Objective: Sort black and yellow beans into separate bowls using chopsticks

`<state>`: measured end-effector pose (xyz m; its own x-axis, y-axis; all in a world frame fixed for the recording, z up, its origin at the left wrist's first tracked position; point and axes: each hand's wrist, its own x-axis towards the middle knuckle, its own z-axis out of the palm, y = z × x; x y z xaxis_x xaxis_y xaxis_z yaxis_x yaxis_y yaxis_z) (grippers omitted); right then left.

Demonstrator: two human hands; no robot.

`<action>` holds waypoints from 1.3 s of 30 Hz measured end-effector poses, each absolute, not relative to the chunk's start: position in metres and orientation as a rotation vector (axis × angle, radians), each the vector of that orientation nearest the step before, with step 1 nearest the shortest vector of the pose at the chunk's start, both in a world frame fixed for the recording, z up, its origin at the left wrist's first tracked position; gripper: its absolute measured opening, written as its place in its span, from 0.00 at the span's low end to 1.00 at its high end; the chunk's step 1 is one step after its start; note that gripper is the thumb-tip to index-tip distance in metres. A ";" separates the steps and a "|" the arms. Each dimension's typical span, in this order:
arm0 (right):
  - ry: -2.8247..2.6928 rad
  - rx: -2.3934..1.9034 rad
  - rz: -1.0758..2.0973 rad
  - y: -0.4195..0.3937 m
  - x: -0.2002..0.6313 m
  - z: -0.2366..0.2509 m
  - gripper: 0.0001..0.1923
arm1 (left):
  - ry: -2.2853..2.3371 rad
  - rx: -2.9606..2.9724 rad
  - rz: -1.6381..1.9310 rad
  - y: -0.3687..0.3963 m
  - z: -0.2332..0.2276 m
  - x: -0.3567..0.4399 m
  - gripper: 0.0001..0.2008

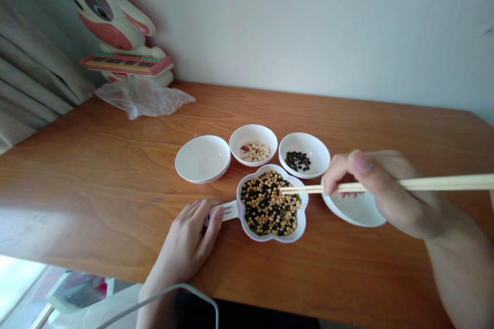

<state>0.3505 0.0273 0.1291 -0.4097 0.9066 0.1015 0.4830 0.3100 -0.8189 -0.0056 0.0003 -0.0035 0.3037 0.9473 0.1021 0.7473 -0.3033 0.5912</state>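
Head view shows us at a wooden table (pixel 96 164), where our left hand (pixel 189 241) is closed on the handle of a flower-shaped dish (pixel 301 226) of mixed beans near the table's front edge, and our right hand (pixel 370 185) is clamped on a pair of chopsticks (pixel 424 183) whose tips lie over the beans. Behind the dish we see three small white bowls in a row: an empty bowl (pixel 203 158), a bowl of pale beans (pixel 253 145) and a bowl of black beans (pixel 304 154); a fourth bowl (pixel 353 211) sits partly under our right hand. At the table's far left corner a crumpled plastic bag (pixel 142 98) lies before a cow-shaped toy (pixel 111 20).
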 end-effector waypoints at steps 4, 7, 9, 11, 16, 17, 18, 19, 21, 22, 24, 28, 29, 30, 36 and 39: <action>-2.214 -1.192 1.096 0.026 0.344 0.126 0.29 | 1.509 2.130 0.616 0.000 -0.003 -0.006 0.12; -2.215 -1.203 1.110 0.023 0.338 0.124 0.36 | 1.502 2.127 0.613 0.000 -0.003 -0.006 0.12; -2.132 -1.265 1.127 0.021 0.334 0.123 0.40 | 1.500 2.128 0.611 0.000 -0.002 -0.005 0.12; -2.026 -1.333 1.156 0.019 0.330 0.122 0.41 | 1.500 2.128 0.606 0.000 -0.002 -0.005 0.12; -1.843 -1.442 1.222 0.019 0.322 0.114 0.40 | 1.497 2.121 0.609 0.001 0.000 -0.004 0.12; -1.823 -1.458 1.217 0.020 0.321 0.112 0.41 | 1.496 2.121 0.609 0.001 0.000 -0.004 0.12; -1.811 -1.463 1.214 0.020 0.320 0.110 0.41 | 1.495 2.121 0.608 0.001 0.000 -0.004 0.12; -1.803 -1.468 1.212 0.020 0.320 0.108 0.41 | 1.495 2.122 0.607 0.001 -0.001 -0.005 0.12; -1.788 -1.483 1.208 0.021 0.319 0.105 0.41 | 1.492 2.126 0.606 0.001 -0.001 -0.005 0.12; -1.783 -1.486 1.203 0.021 0.318 0.103 0.41 | 1.493 2.128 0.607 0.001 -0.001 -0.005 0.12; -1.778 -1.485 1.192 0.022 0.318 0.101 0.41 | 1.498 2.134 0.610 0.001 -0.002 -0.005 0.13; -1.767 -1.453 1.177 0.023 0.318 0.097 0.41 | 1.510 2.149 0.606 0.000 -0.002 -0.005 0.13; -1.764 -1.438 1.178 0.023 0.318 0.096 0.40 | 1.512 2.151 0.605 0.000 -0.001 -0.005 0.13; -1.762 -1.424 1.179 0.023 0.318 0.096 0.40 | 1.511 2.153 0.604 0.000 -0.001 -0.005 0.13; -1.758 -1.393 1.143 0.025 0.316 0.095 0.41 | 1.508 2.153 0.605 0.001 -0.002 -0.005 0.13; -1.734 -1.390 1.118 0.026 0.314 0.097 0.41 | 1.512 2.139 0.599 0.001 -0.002 -0.005 0.13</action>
<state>0.3140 0.0255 0.0968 -0.2337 0.9720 -0.0264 0.4252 0.0777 -0.9017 -0.0046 0.0012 -0.0021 0.3046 0.9483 0.0897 0.7526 -0.2973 0.5875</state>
